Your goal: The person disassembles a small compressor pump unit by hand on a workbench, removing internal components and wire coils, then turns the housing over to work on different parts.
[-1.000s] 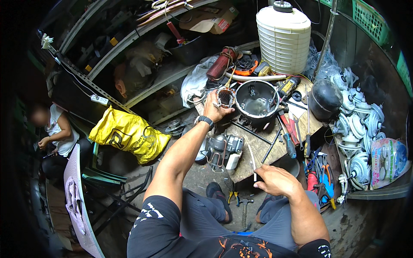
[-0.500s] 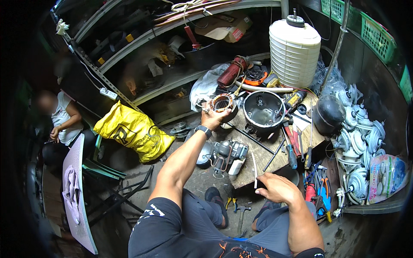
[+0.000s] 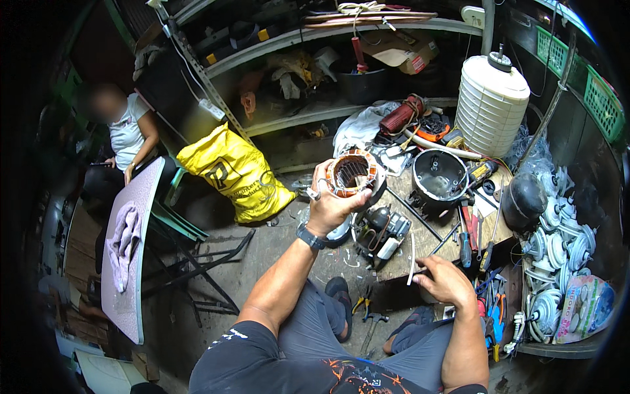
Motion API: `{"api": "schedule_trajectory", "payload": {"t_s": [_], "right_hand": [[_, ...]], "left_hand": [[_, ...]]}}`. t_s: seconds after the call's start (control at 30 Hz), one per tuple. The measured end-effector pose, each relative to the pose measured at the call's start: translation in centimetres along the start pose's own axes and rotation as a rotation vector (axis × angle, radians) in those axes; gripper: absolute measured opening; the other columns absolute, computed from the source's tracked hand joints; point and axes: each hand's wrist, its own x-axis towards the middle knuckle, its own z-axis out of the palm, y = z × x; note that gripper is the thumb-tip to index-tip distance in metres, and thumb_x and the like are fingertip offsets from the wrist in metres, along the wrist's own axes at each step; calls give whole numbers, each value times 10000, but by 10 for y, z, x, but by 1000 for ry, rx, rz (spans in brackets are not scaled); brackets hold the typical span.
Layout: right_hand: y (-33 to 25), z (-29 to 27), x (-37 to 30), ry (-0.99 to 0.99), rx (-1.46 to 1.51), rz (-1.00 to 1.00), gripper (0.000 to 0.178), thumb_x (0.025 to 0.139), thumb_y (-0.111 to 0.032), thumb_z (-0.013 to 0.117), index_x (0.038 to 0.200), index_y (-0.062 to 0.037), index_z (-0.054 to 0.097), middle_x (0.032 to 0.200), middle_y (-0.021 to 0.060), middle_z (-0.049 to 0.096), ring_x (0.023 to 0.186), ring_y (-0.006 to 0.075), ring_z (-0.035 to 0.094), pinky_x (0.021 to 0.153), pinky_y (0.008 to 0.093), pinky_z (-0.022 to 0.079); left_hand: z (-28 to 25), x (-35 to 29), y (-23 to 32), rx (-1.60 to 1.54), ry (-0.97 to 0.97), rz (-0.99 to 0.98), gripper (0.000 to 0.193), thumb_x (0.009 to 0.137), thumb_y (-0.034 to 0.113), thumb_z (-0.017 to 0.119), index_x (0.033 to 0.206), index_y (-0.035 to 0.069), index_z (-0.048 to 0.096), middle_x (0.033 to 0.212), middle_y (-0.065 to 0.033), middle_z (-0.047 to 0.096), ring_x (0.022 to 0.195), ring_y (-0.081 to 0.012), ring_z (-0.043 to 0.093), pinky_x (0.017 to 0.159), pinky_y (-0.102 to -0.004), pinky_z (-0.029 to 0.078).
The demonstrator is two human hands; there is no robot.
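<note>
My left hand (image 3: pixel 330 213) is raised over the floor in front of the bench, its fingers wrapped round a motor stator (image 3: pixel 352 173). The stator is a ring with copper-orange windings, and its bore faces up towards me. At the bench's near edge, my right hand (image 3: pixel 444 281) has curled fingers, with thumb and fingertips at a thin white strip (image 3: pixel 412 259). The strip stands out from the fingertips, partly over the wooden bench top (image 3: pixel 396 264). Just beyond it sits a compressor unit (image 3: pixel 380 233) with copper pipes. Farther back is an open black round housing (image 3: pixel 441 176).
Screwdrivers (image 3: pixel 466 246), rods and a power drill (image 3: pixel 482 172) lie on the bench. A white ribbed tank (image 3: pixel 493 102) stands behind. Whitish motor parts (image 3: pixel 548 262) are heaped at right. A yellow sack (image 3: pixel 239 177), a folding table (image 3: pixel 125 289) and a seated person (image 3: pixel 131 131) are at left.
The view has swung left, so the scene sits farther right. My left hand has brought the stator closer and tipped its bore towards me. The white strip's upper end has tilted to the right.
</note>
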Motion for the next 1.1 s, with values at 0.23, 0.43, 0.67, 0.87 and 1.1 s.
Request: {"api": "schedule_trajectory", "payload": {"t_s": [0.23,0.43,0.67,0.87,1.1], "right_hand": [[-28,-1,3,451,260,-140,401,941,-171,730,1284,16,638,1040,181,682,936,319,702,830,393,551],[-33,1,3,586,252,-114,810,961,-485,703,1539,6,418,1382,220,539,1266,340,569,1053,433,472],[-44,-8,-3,382,-41,-216,1274,582,-429,989,1572,32,331,1529,248,446,1428,423,436,1198,484,354],[-42,1,-12,401,-106,-136,1235,532,-160,974,1578,-8,335,1558,215,452,1419,420,457,1190,469,385],[-27,19,-21,391,-247,-303,1164,564,-118,947,1558,-28,346,1562,226,452,1395,429,483,1165,499,403]], "left_hand": [[17,-54,43,-685,-13,-381,918,688,226,966,1419,-13,465,1361,-113,623,1247,-190,610,1120,-363,463],[37,-74,46,-490,-238,-236,1009,647,159,992,1444,-20,401,1384,-135,591,1283,-222,584,1147,-380,445],[38,-81,64,51,-296,265,977,552,376,1001,1331,-8,555,1352,-215,604,1235,-383,614,1065,-463,500],[56,-102,56,373,-377,656,571,845,224,696,1359,8,576,1426,-188,576,1320,-344,563,1103,-486,449],[71,-134,49,352,-291,787,495,821,201,641,1266,-14,621,1406,-182,592,1300,-329,573,1113,-487,457]]}}
